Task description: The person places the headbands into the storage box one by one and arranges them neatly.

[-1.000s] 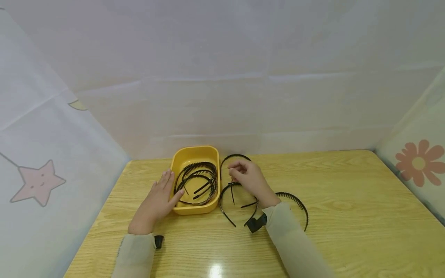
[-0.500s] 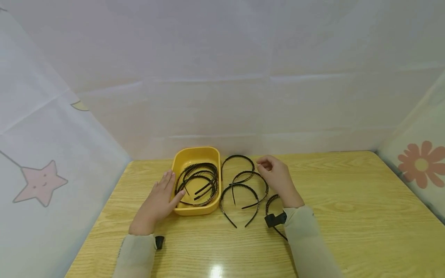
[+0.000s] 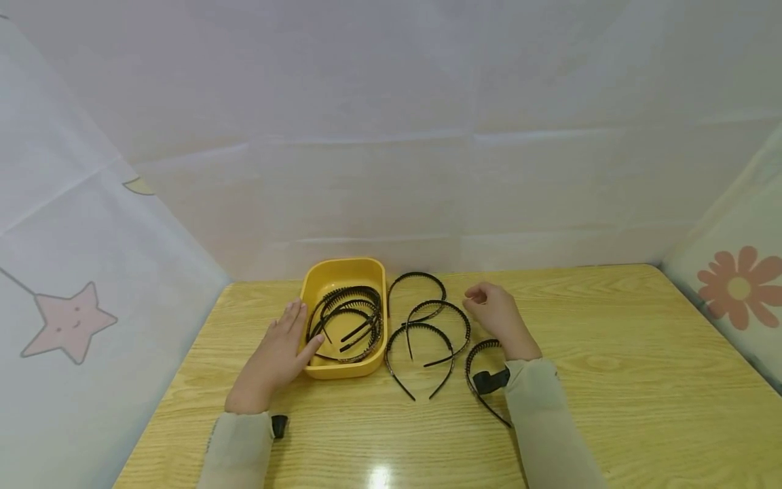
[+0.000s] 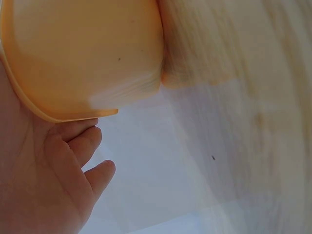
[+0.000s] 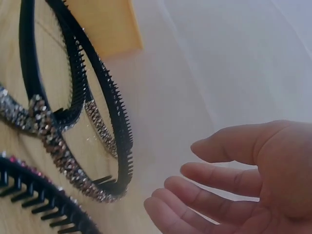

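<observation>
My left hand (image 3: 276,360) rests along the left side of a yellow plastic box (image 3: 345,371), fingers straight and thumb over the rim. In the left wrist view the palm lies against the box's rim (image 4: 36,111). Several black toothed headbands (image 3: 357,291) lie inside it. To the right, my right hand (image 3: 501,319) hovers just beside a headband (image 3: 469,329) that overlaps a nearer one (image 3: 403,387) and a farther one (image 3: 421,274). Its fingers are loosely bent with nothing between them. The right wrist view shows glittery stones on a headband (image 5: 63,158).
Another headband (image 3: 468,373) lies under my right wrist, partly hidden by the sleeve and wrist camera. The wooden table (image 3: 641,367) extends to the right. A pale cloth backdrop (image 3: 391,170) stands behind the table's far edge and at both sides.
My right hand has let go of the middle headband, leaving it leaning over the other two, and has moved right and slightly back toward me. The left hand stays put.
</observation>
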`<state>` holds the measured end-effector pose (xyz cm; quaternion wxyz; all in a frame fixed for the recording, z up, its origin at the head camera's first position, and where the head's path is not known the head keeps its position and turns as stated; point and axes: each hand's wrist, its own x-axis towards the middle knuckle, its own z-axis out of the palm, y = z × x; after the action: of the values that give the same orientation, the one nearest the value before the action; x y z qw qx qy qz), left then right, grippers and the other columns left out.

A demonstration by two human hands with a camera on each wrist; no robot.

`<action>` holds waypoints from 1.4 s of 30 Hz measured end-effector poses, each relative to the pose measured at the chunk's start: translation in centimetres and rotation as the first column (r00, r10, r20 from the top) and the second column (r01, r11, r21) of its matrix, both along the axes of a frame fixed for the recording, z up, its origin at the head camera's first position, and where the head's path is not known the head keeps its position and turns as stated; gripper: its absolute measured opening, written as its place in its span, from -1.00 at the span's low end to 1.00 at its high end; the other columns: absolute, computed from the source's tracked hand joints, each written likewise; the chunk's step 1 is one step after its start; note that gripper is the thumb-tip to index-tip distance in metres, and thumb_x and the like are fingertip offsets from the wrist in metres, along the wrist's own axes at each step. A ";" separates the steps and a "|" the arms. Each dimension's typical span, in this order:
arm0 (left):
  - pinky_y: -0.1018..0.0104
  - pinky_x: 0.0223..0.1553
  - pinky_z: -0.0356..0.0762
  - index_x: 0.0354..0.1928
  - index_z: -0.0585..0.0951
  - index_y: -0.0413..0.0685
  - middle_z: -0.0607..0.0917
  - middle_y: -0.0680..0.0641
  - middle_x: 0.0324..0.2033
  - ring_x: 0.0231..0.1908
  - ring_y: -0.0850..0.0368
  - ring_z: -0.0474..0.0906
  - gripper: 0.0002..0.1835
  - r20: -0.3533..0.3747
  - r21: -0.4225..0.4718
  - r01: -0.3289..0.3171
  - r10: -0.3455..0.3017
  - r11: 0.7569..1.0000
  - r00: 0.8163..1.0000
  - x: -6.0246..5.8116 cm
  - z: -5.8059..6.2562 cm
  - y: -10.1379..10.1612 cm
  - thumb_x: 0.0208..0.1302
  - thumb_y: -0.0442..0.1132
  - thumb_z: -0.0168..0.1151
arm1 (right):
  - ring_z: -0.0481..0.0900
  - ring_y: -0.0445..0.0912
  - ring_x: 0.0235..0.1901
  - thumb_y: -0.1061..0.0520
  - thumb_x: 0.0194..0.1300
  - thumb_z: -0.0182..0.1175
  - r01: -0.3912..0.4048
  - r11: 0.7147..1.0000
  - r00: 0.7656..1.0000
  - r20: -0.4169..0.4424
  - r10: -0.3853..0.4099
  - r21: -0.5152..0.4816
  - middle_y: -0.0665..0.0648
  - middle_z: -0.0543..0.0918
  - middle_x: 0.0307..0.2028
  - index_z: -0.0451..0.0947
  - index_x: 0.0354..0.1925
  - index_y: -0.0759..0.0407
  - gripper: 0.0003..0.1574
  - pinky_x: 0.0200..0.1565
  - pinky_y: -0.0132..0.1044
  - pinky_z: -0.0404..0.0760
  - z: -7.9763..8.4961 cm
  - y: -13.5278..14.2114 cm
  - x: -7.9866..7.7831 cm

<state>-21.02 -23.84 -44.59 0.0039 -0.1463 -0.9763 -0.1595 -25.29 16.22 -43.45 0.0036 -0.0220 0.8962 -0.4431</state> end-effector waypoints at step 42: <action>-0.34 0.47 -0.21 0.57 -0.06 -0.39 -0.14 -0.34 0.58 0.56 -0.29 -0.24 -0.14 0.014 0.006 -0.002 0.002 1.000 1.000 0.1 0.2 0.0 0.60 0.15 -0.10 | 0.74 -0.01 -0.41 0.27 0.40 0.23 -0.024 0.997 0.981 0.189 0.038 -0.072 0.31 0.72 -0.20 0.59 0.10 0.50 -0.62 -0.28 -0.14 0.76 -2.4 0.2 -0.7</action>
<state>-20.93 -23.80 -44.44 -0.0022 -0.1442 -0.9760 -0.1634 -25.95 16.40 -45.84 0.0953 0.0064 0.8754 -0.4739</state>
